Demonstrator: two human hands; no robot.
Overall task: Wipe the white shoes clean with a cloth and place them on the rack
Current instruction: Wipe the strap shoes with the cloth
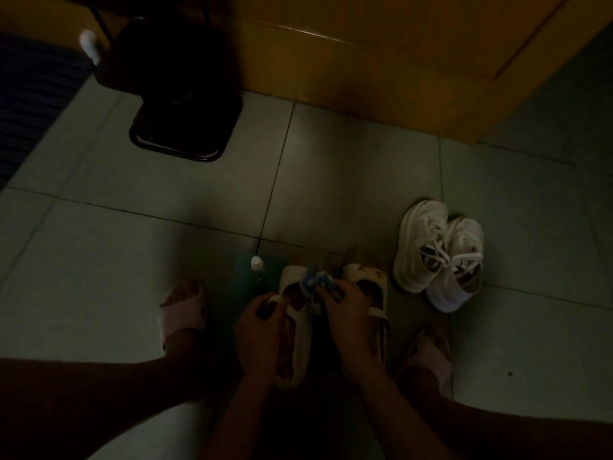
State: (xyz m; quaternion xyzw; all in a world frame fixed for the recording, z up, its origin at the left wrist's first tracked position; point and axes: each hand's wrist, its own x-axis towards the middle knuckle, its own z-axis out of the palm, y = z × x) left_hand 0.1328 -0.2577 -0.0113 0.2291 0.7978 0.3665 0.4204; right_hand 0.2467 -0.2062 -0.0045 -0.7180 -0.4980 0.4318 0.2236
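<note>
Two white sandals lie side by side on the tiled floor between my feet. My left hand [260,322] grips the strap of the left sandal [297,330]. My right hand [346,315] holds a blue-and-white cloth [316,283] against the gap between the left sandal and the right sandal [373,287]. A pair of white lace-up sneakers [438,257] stands together on the floor to the right, untouched. The scene is very dim.
A small bottle with a white cap [257,263] stands on a green object just left of the sandals. My feet in pink slippers [182,313] flank the work. A dark stand with a square base [185,127] and a wooden door [398,61] lie beyond.
</note>
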